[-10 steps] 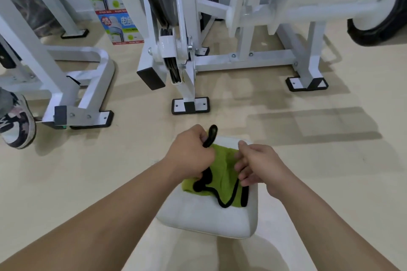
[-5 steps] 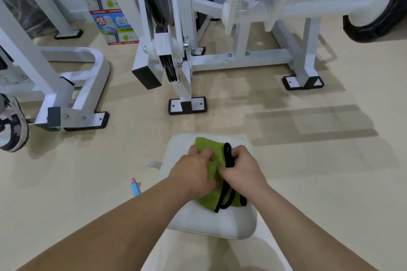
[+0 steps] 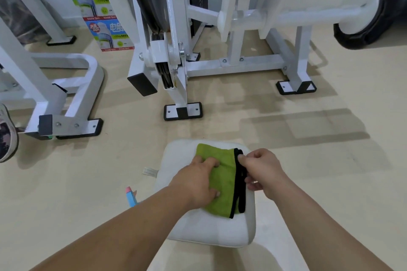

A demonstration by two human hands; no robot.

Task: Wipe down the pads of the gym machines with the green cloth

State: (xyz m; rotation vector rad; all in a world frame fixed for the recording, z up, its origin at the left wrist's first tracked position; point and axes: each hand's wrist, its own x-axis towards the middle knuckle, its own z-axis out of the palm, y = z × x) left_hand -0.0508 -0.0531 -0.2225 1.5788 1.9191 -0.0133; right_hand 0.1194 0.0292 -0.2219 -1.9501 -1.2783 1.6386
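A green cloth (image 3: 222,180) with black trim lies folded on a white seat pad (image 3: 209,231) just below me. My left hand (image 3: 198,182) rests flat on the cloth's left half, fingers spread over it. My right hand (image 3: 259,171) pinches the black trimmed edge of the cloth at its right side, between thumb and curled fingers. Both forearms reach in from the bottom of the view.
White machine frames stand ahead: one at the left (image 3: 72,99), one in the centre with black feet (image 3: 182,112). A black roller pad (image 3: 374,6) hangs at the upper right. Printed boxes (image 3: 103,13) sit behind. A shoe (image 3: 6,132) shows at the left edge. A pink-and-blue object (image 3: 131,198) lies beside the pad.
The cloth went from bunched between both hands to laid out folded on the pad. My left hand has flattened onto it, and my right hand has moved to its right edge.
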